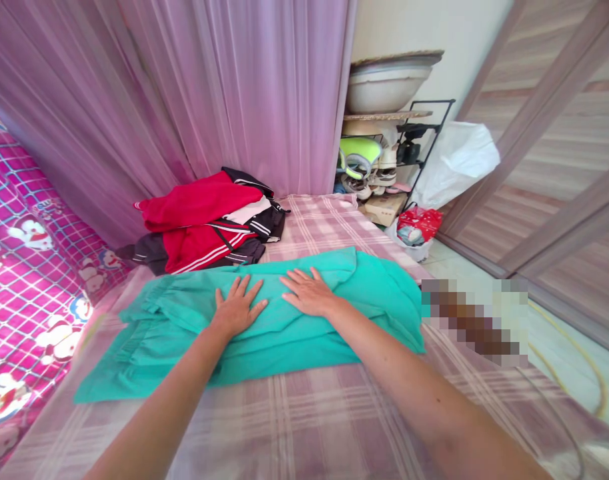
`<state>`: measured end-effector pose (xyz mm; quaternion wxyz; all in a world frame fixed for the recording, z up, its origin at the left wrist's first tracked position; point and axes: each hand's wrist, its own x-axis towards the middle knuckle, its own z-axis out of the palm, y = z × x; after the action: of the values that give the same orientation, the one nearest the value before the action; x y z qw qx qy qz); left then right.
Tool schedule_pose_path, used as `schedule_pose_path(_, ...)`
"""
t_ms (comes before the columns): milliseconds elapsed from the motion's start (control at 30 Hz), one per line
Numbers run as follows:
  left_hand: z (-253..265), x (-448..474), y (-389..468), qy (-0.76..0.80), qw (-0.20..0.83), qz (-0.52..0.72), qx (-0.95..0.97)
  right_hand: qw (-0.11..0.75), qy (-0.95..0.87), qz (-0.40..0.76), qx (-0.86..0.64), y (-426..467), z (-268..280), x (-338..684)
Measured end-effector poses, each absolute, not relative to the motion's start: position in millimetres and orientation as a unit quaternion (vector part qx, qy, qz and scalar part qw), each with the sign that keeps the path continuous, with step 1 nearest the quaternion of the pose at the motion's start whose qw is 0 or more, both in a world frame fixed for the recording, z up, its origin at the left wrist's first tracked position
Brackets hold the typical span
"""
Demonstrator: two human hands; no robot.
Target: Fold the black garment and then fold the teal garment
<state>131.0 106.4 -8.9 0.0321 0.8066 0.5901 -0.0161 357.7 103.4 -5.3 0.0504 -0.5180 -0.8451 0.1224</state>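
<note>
A turquoise garment [284, 340] lies folded lengthwise across the plaid-covered bed, with gathered elastic at its left end. My left hand [238, 308] rests flat on its middle, fingers spread. To the right of it, my right hand [307, 292] also lies palm down on the cloth, fingers apart and pointing left. Neither hand grips the fabric. Just behind the garment sits a heap of red and black clothes [204, 217] with white stripes, which no hand touches.
Purple curtains [244, 93] hang behind the bed [304, 427]. A pink cartoon-print cloth [34, 267] covers the left side. At the back right stand a shoe rack [429, 160], a large basin [389, 87] and a white bag [454, 163]. Wood-grain sliding doors [544, 167] line the right.
</note>
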Motion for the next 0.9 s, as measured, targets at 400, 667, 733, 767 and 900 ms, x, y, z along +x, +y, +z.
schedule_pose_path(400,-12.9,112.3,103.6,0.634,0.024,0.007,0.773,-0.016,-0.726,0.058,-0.685,123.5,-28.1,434.3)
schedule_pose_path(667,-15.0,35.9,100.3,0.709,-0.046,0.017,0.703,0.073,-0.741,-0.007,-0.667,114.4,-2.1,386.1)
schedule_pose_path(733,-18.2,34.6,98.3,0.713,-0.036,0.024,0.700,0.095,-0.768,-0.010,-0.634,105.9,-3.1,360.5)
schedule_pose_path(767,-19.2,35.7,97.9,0.713,-0.033,0.026,0.700,0.096,-0.782,-0.003,-0.616,101.8,-4.8,349.1)
schedule_pose_path(900,-18.4,40.8,98.4,0.714,-0.016,0.026,0.699,0.037,-0.797,0.060,-0.600,93.5,-15.9,326.3)
